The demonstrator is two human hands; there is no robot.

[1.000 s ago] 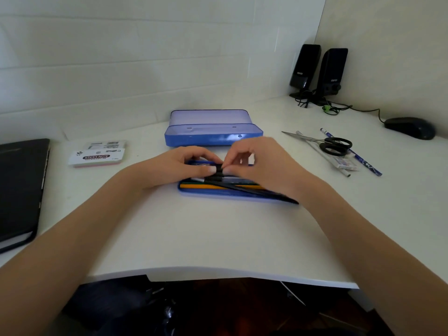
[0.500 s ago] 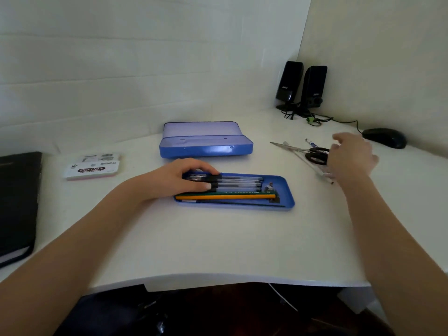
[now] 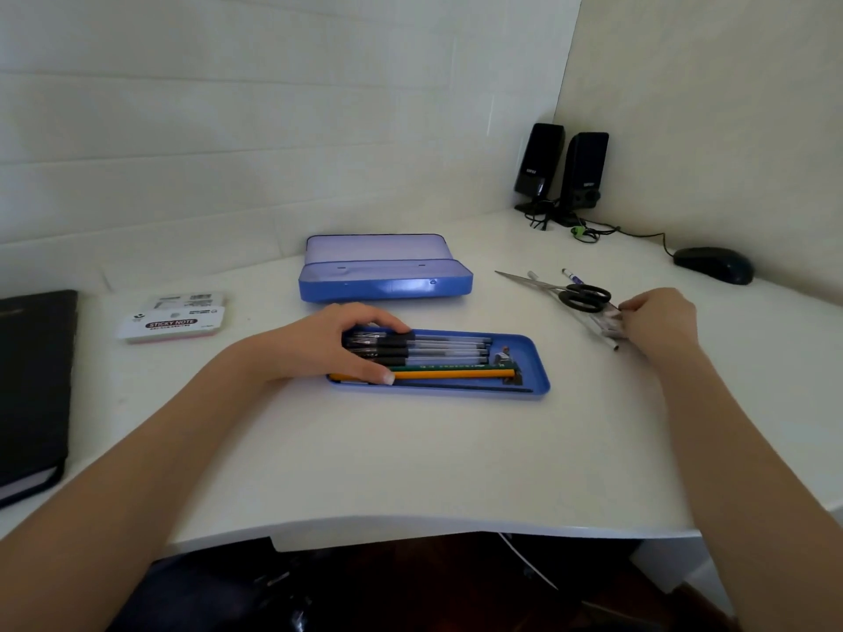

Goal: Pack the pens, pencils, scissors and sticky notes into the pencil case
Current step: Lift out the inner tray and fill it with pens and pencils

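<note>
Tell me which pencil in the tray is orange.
The orange pencil lies second from the near edge of the tray, between the green pencil and a dark one nearest the person.

White tabletop (image 3: 410, 472), plain. Blue tray (image 3: 538, 380), glossy; blue case (image 3: 387, 282) behind, paler lilac inside the lid. In the tray: clear pens (image 3: 438, 351) with black grips, one green pencil (image 3: 438, 367), one orange-yellow pencil (image 3: 451, 374), one thin black pencil (image 3: 479, 388). Black-handled scissors (image 3: 584, 297) with silver blades. Purple-capped pen (image 3: 572, 276) beside them. Sticky notes (image 3: 171, 325): white label, red band with white lettering, pink edge below. Black notebook (image 3: 32, 380) with pale page edges. Black speakers (image 3: 563, 168), black mouse (image 3: 714, 265), black cable with a green tie (image 3: 579, 231). Off-white walls, faintly banded.
</note>
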